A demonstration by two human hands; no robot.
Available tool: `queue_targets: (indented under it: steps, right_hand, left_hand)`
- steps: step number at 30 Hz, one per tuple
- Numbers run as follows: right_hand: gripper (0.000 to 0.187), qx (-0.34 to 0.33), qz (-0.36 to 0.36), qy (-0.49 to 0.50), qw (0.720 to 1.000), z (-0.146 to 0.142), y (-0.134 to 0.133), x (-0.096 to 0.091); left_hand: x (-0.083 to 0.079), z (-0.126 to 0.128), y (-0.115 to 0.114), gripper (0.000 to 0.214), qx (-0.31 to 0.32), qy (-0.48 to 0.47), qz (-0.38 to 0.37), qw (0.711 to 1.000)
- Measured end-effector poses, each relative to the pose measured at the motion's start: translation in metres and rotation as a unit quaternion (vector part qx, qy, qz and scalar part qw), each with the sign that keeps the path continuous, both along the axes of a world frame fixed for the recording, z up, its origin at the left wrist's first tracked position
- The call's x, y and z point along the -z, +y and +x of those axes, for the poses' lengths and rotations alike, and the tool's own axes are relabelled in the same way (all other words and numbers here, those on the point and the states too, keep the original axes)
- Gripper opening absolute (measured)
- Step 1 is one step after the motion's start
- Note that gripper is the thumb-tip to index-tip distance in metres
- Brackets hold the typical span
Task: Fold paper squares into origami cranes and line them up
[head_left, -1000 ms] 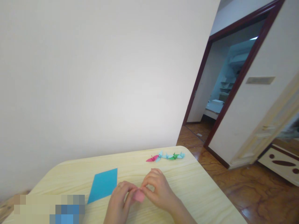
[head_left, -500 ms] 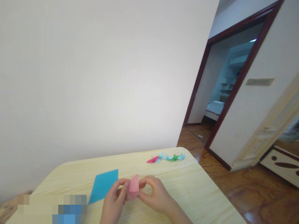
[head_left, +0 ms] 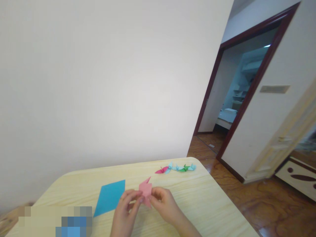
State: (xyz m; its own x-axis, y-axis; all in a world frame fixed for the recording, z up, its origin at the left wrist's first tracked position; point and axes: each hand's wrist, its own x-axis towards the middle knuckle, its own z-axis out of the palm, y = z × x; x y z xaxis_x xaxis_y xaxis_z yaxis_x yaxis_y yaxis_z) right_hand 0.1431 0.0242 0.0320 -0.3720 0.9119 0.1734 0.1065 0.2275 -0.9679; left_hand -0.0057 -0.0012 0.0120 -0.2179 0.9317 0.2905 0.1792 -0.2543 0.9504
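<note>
A folded pink paper is held upright just above the wooden table, one corner pointing up. My left hand pinches its left side with curled fingers. On the paper's right side my right hand grips it with thumb and fingers. A flat blue paper sheet lies on the table just left of my left hand.
A row of small folded paper cranes, pink, light blue and green, lies near the table's far edge. The table stands against a white wall. To the right are a wooden floor and an open doorway.
Both hands have lifted the pink paper off the table and turned it. It now stands more unfolded, with a pointed corner sticking up.
</note>
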Motion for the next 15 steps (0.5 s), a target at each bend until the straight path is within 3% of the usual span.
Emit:
queue_targets:
  steps: [6, 15]
  right_hand:
    - [0.015, 0.020, 0.014, -0.007, 1.000, -0.0015, -0.0017, -0.0013]
    - [0.018, -0.010, 0.032, -0.032, 0.999, -0.0054, -0.0059, 0.0006]
  left_hand:
    - [-0.0033, 0.0039, -0.0036, 0.026, 0.000, 0.012, -0.004, 1.000]
    - [-0.0009, 0.0034, -0.0042, 0.023, -0.009, 0.040, -0.002, 0.999]
